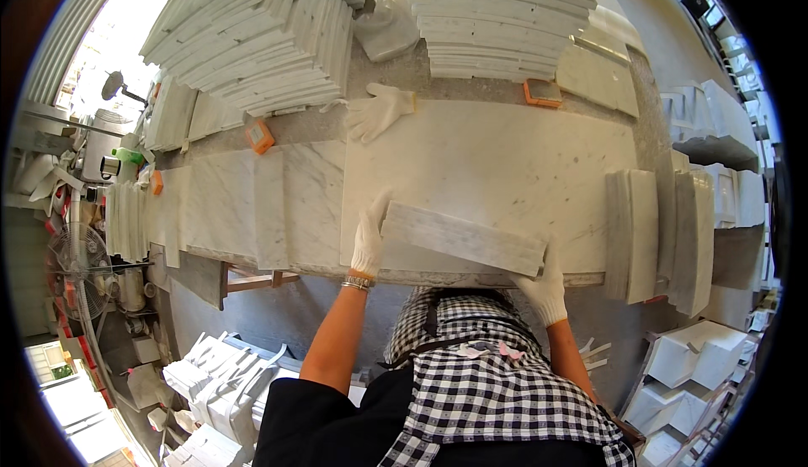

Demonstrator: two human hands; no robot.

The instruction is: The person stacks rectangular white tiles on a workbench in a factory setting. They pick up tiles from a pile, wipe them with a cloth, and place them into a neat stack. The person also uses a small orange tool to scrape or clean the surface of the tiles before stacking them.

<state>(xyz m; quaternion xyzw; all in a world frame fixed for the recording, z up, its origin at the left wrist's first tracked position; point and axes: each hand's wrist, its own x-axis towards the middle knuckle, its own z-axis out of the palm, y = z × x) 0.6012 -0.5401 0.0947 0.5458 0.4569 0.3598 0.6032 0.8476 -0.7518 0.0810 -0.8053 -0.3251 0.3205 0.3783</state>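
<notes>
Between my two gloved hands is a long, narrow grey-white marble strip [465, 236], tilted with its right end nearer to me. My left hand [369, 236], in a white glove, grips its left end. At the right end my right hand [545, 283], gloved too, holds the strip near the table's front edge. Under the strip lies a large pale marble slab [480, 160] on the worktable. A spare white glove [379, 112] rests at the slab's far left corner. How far the strip is above the slab, I cannot tell.
Tall stacks of marble slabs [261, 38] and strips [497, 25] stand at the back. Upright marble pieces [631, 236] line the right. Orange-sided blocks [260, 136] sit on the table. A fan [80, 269] stands far left; wrapped white bundles [227, 383] lie below left.
</notes>
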